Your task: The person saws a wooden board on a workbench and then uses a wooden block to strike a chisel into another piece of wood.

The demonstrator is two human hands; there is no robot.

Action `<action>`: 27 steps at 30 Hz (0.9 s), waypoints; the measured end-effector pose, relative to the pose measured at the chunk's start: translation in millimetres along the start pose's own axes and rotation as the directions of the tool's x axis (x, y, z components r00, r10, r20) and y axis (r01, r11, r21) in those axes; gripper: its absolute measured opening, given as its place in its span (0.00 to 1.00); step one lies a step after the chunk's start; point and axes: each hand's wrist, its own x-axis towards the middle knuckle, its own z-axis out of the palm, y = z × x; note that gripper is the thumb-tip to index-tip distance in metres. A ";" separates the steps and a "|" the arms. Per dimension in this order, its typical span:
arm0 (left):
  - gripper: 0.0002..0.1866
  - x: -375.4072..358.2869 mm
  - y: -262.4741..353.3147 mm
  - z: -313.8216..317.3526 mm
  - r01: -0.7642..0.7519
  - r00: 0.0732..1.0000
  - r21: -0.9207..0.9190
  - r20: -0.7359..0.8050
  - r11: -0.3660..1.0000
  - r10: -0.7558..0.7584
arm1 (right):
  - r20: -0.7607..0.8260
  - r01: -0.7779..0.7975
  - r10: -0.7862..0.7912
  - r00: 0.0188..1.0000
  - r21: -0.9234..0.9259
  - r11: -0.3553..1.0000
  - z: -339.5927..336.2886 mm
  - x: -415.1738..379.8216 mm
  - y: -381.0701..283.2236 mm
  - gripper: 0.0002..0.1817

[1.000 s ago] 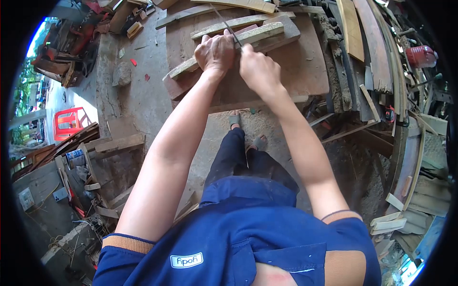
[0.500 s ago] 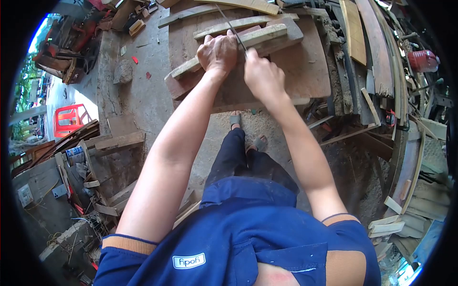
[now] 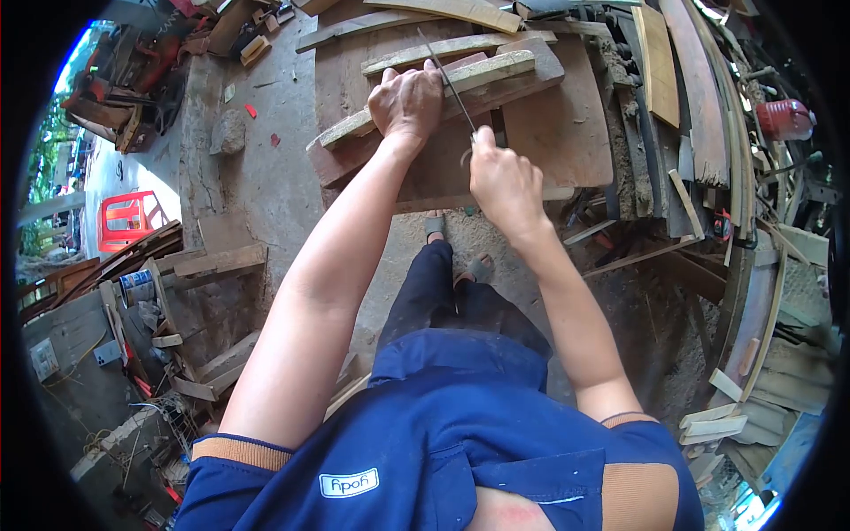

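Note:
My left hand (image 3: pixel 405 102) is closed over a narrow wooden strip (image 3: pixel 498 68), pressing it down with the thumb pointing toward the blade. Beneath the strip lies a thicker, darker plank (image 3: pixel 547 69), set at a slant on the low wooden worktop (image 3: pixel 567 133). My right hand (image 3: pixel 508 184) is wrapped round the handle of a handsaw (image 3: pixel 455 94). Its thin blade appears nearly edge-on, crossing the strip just right of my left hand. The fist hides most of the handle. Whether the teeth have cut into the wood cannot be made out.
Another strip (image 3: pixel 398 60) lies behind on the worktop. Long boards (image 3: pixel 660 71) are stacked along the right, near a red plastic bottle (image 3: pixel 784 117). A red plastic chair (image 3: pixel 126 221) stands at the left. Scrap wood (image 3: pixel 221 261) and a stone (image 3: pixel 228 133) are on the floor.
My right hand has drawn the handsaw back toward my body and slightly right, so more of the blade shows on my side of the strip. My left hand stays on the wood.

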 end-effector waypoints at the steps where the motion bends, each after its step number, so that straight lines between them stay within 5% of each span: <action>1: 0.30 -0.5 -1.8 2.7 -0.037 0.999 -0.006 -0.027 0.999 0.037 | 0.007 -0.003 0.003 1.000 0.000 1.000 0.7 0.3 -0.6 0.09; 5: 0.31 1.9 1.1 1.9 0.014 0.999 0.028 0.040 1.000 -0.015 | -0.061 -0.012 0.010 0.998 -0.021 1.000 18.5 63.1 -11.1 0.09; 10: 0.31 -1.3 -1.5 5.0 -0.021 1.000 -0.007 -0.017 1.000 0.021 | -0.009 -0.008 0.008 1.000 -0.004 1.000 3.0 6.1 -1.2 0.09; 14: 0.30 -0.9 -0.2 3.2 -0.076 0.996 -0.023 -0.054 0.997 0.075 | -0.057 0.011 -0.010 0.998 0.020 1.000 13.6 38.1 -2.9 0.09; 16: 0.30 0.6 3.2 -3.4 -0.009 0.999 0.041 0.046 0.999 0.007 | -0.033 -0.034 0.035 0.999 0.033 0.999 21.3 66.7 -10.0 0.11; 20: 0.30 0.6 -0.9 0.7 -0.027 1.000 0.006 -0.007 1.000 0.027 | -0.041 -0.004 0.006 0.999 0.059 0.998 4.4 22.2 -5.3 0.11; 22: 0.30 3.6 -1.8 1.0 -0.045 0.999 -0.017 -0.032 0.999 0.044 | 0.133 -0.085 0.088 0.987 -0.027 0.996 -8.8 -6.0 -4.1 0.08; 27: 0.31 0.5 2.6 -1.5 -0.027 1.000 -0.025 0.010 0.999 0.027 | -0.081 0.027 -0.023 0.996 0.060 0.998 16.5 55.4 -6.3 0.09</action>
